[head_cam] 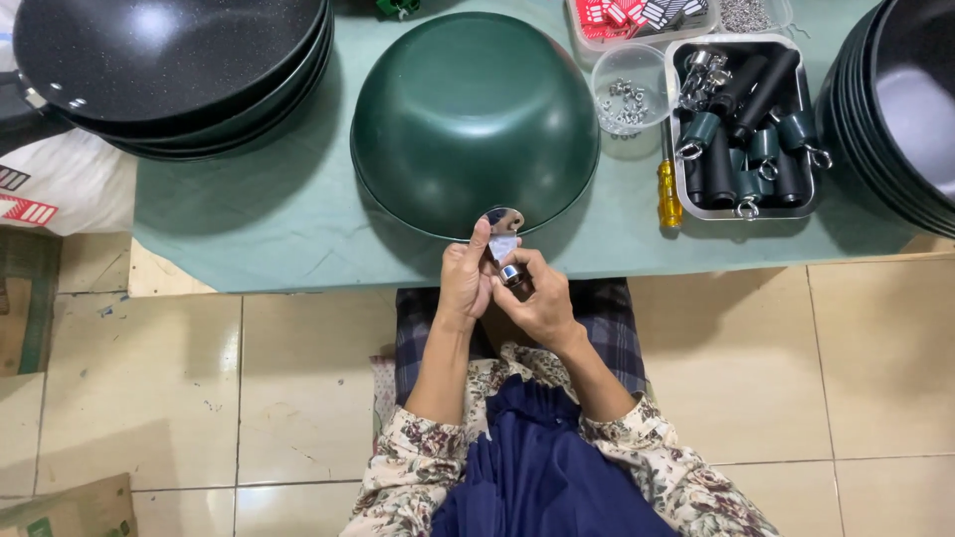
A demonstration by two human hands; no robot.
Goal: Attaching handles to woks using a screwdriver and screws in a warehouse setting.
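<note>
Left hand (466, 281): closed around a small shiny metal bracket (503, 221) at the near rim of the upturned pan, thumb pressed up along its left side – fingers curled tight, not open.
Right hand (537, 298): fingers pinched shut on a short silver ring piece (511, 274) just below the bracket; the fingertips touch the left hand.
Metal bracket: a flat, rounded, mirror-bright tab, sitting against the near edge of the pan, between the two thumbs.
Pan (474, 119): dark green, round, lying upside down on the table in the middle of the scene, its near rim just above the hands.
Table (279, 219): covered with a pale green cloth, its near edge just over the person's lap.
Stack of pans, far left (169, 70): black inside, nested, right way up, well apart from the hands.
Stack of pans, far right (895, 109): dark, nested, partly cut off by the frame edge.
Metal tray (746, 129): right of the upturned pan, holding dark green and black handles with silver rings on their ends.
Clear tub (629, 91): just left of the tray, with small silver bits in it – too small to tell what kind.
Screwdriver (668, 189): yellow handle, lying between the pan and the tray, pointing far.
Floor (199, 378): pale tiles, near the person's knees.
Sleeves (418, 457): flowered cloth on both arms, over a dark blue garment.
</note>
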